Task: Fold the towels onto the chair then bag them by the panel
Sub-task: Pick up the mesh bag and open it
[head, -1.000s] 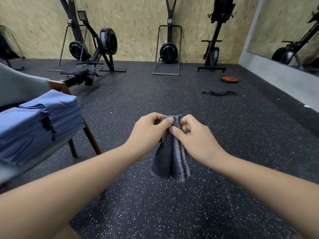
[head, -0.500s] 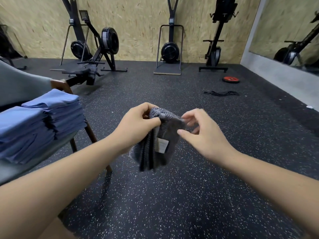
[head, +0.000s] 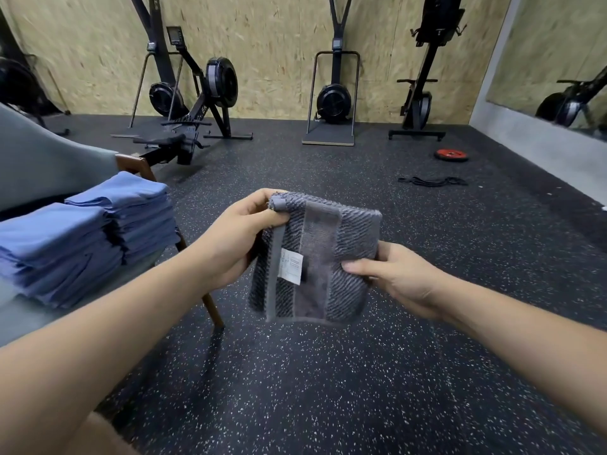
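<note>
A person holds a small folded dark grey ribbed towel [head: 315,257] in the air above a black speckled rubber floor [head: 328,389]. The left hand [head: 243,238] pinches its top left corner; the right hand [head: 400,277] grips its right edge, thumb on front. Beside them, folded blue towels [head: 85,234] lie stacked on a grey cushioned chair [head: 39,165].

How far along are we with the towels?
Done: folded blue towels are stacked on the chair. In hand: the left hand and right hand grip a folded grey towel in mid-air. Left: placing it on the chair, then bagging; no bag is in view.
</note>
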Available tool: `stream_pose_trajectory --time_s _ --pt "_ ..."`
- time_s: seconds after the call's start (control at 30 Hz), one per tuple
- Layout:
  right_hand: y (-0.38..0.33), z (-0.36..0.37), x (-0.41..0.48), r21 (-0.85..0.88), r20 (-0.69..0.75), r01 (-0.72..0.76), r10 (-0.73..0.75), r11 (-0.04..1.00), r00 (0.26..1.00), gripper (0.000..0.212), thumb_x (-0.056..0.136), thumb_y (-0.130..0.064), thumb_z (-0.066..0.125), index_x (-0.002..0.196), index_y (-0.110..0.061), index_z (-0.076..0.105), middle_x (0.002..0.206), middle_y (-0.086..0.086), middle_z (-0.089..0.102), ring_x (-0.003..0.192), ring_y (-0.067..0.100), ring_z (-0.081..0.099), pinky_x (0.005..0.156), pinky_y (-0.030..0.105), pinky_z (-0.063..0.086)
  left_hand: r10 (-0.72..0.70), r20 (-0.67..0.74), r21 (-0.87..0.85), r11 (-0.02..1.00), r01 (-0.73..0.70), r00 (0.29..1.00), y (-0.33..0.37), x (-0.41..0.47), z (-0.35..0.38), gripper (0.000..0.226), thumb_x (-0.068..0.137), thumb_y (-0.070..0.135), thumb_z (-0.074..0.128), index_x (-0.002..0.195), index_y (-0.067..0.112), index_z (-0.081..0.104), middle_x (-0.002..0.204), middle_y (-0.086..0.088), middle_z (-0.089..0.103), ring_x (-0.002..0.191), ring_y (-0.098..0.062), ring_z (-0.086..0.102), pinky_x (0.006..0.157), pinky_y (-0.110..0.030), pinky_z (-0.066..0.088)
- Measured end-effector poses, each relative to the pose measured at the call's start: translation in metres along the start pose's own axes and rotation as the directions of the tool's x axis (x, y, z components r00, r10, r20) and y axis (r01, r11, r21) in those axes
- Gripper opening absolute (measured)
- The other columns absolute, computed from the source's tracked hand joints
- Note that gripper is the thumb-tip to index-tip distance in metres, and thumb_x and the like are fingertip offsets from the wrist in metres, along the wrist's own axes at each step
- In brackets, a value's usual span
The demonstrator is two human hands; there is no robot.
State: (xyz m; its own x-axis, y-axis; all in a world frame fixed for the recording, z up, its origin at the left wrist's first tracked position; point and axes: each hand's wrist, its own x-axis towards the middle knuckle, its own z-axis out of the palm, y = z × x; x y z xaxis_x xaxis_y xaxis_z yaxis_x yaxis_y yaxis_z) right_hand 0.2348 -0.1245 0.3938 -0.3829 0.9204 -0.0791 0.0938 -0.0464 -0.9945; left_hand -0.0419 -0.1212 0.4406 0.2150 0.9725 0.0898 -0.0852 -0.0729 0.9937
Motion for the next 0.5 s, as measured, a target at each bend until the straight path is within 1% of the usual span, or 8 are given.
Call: stream_pose_trajectory --time_s 0.1,0.2,0.23,0.3,0.33,0.4,0.43,0.5 --pt "-0.011 -0.002 0.003 -0.053 -0.105 0.004 -0.01 0.999 0.994 0.026 0.101 -0.011 0.066 0.127 -0.011 0.069 0.12 0.0 0.079 0.116 0.022 0.074 0.104 0.047 0.057 -0.014 -0.036 0.013 1.0 0.015 0.999 -0.007 0.005 -0.01 0.028 0.104 -0.003 0.056 0.129 0.004 0.064 0.107 -0.009 0.073 0.094 -0.021 0.069 0.084 -0.037 0.055" --pt "-0.02 -0.005 0.003 -0.185 -0.206 0.016 -0.055 0.983 0.977 0.017 0.105 -0.022 0.064 0.118 -0.014 0.071 0.112 0.002 0.08 0.105 0.025 0.078 0.097 0.058 0.061 -0.072 -0.043 0.07 0.995 0.075 0.996 -0.016 0.009 -0.018 0.027 0.101 -0.007 0.057 0.121 0.01 0.064 0.104 -0.008 0.073 0.092 -0.022 0.07 0.085 -0.042 0.059" --pt "-0.022 -0.005 0.002 -0.283 -0.219 0.028 -0.092 0.959 0.971 0.016 0.105 -0.025 0.063 0.116 -0.016 0.071 0.11 0.002 0.08 0.102 0.024 0.078 0.095 0.06 0.061 -0.088 -0.027 0.147 0.985 0.091 0.996 -0.018 0.01 -0.021 0.029 0.098 -0.009 0.06 0.119 0.01 0.064 0.106 -0.008 0.074 0.095 -0.023 0.07 0.088 -0.044 0.059" --pt "-0.025 -0.004 -0.001 -0.505 -0.192 0.045 -0.163 0.862 0.968 0.014 0.104 -0.032 0.063 0.111 -0.022 0.07 0.105 -0.002 0.079 0.095 0.016 0.077 0.091 0.056 0.063 -0.116 0.06 0.392 0.916 0.083 0.991 -0.022 0.009 -0.026 0.035 0.092 -0.008 0.067 0.12 0.013 0.067 0.112 -0.006 0.076 0.102 -0.022 0.071 0.098 -0.043 0.056" --pt "-0.026 -0.003 -0.003 -0.589 -0.165 0.058 -0.19 0.806 0.968 0.012 0.104 -0.033 0.064 0.108 -0.024 0.07 0.101 -0.004 0.078 0.09 0.012 0.076 0.088 0.052 0.063 -0.148 0.117 0.491 0.868 0.072 0.982 -0.022 0.006 -0.025 0.04 0.091 -0.004 0.072 0.123 0.019 0.068 0.116 -0.004 0.078 0.106 -0.019 0.073 0.1 -0.04 0.056" --pt "-0.027 0.0 -0.005 -0.691 -0.099 0.091 -0.219 0.717 0.971 0.009 0.103 -0.036 0.065 0.103 -0.028 0.069 0.096 -0.006 0.076 0.085 0.008 0.073 0.084 0.048 0.061 -0.207 0.2 0.574 0.817 0.056 0.958 -0.023 0.0 -0.018 0.048 0.089 0.014 0.084 0.129 0.032 0.065 0.121 0.003 0.077 0.114 -0.013 0.073 0.1 -0.034 0.058" --pt "-0.027 0.003 -0.006 -0.725 -0.065 0.108 -0.223 0.68 0.973 0.008 0.102 -0.038 0.066 0.101 -0.03 0.068 0.095 -0.007 0.075 0.085 0.007 0.072 0.083 0.047 0.06 -0.203 0.224 0.586 0.81 0.034 0.953 -0.023 -0.002 -0.011 0.053 0.088 0.025 0.089 0.132 0.036 0.063 0.123 0.007 0.076 0.117 -0.01 0.072 0.101 -0.033 0.058" --pt "-0.024 0.008 -0.007 -0.764 -0.001 0.145 -0.227 0.628 0.974 0.008 0.1 -0.04 0.067 0.1 -0.032 0.067 0.094 -0.011 0.075 0.085 0.005 0.07 0.083 0.045 0.058 -0.127 0.236 0.609 0.792 -0.045 0.963 -0.022 -0.004 0.002 0.059 0.084 0.04 0.092 0.134 0.04 0.06 0.126 0.015 0.074 0.119 -0.003 0.069 0.104 -0.033 0.057"
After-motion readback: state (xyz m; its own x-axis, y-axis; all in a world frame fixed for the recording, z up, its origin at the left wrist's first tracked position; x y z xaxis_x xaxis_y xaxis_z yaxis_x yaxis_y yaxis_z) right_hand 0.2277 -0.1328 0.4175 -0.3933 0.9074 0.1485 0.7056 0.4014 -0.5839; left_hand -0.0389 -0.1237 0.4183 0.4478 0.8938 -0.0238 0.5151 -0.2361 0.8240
